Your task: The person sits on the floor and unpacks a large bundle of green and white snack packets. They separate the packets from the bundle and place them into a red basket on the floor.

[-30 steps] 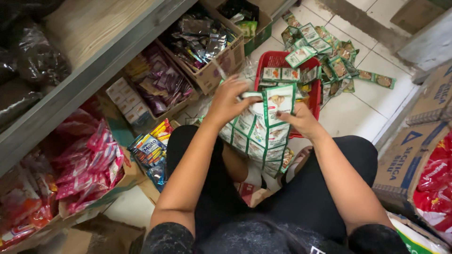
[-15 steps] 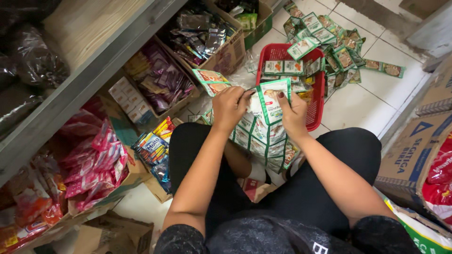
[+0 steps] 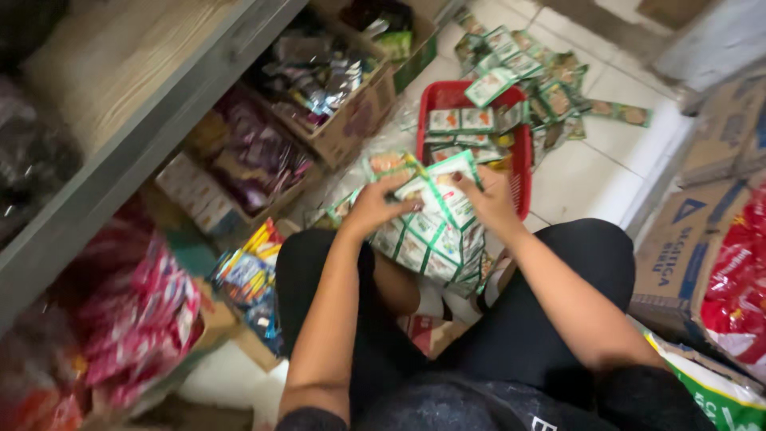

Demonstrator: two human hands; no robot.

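Green-and-white sachets [image 3: 431, 231], joined in long strips, hang in a thick bundle between the person's knees, just in front of the red basket [image 3: 523, 164] on the tiled floor [image 3: 590, 172]. In the head view the left hand [image 3: 375, 206] has its fingers curled over the bundle's top left edge, clamped on the upper packets, while the right hand [image 3: 491, 199] presses its fingers, held together, against the top right side. The likeliest trouble, as I judge it, is the slippery strips fanning out and sliding from this two-sided hold, since only the top of the bundle is pinched and the lower packets dangle free; a tear along a perforation could also drop part of the strip onto the floor. The cardboard box [image 3: 351, 120] of dark packets sits close on the left under the wooden shelf [image 3: 152, 104], so a swinging tail might snag there. More loose sachets [image 3: 542, 80] lie scattered beyond the basket. Compared with half a second ago, both hands sit lower and nearer the body, the single packet that stuck up beside the left hand has been folded down into the bundle, and the camera has tipped slightly.
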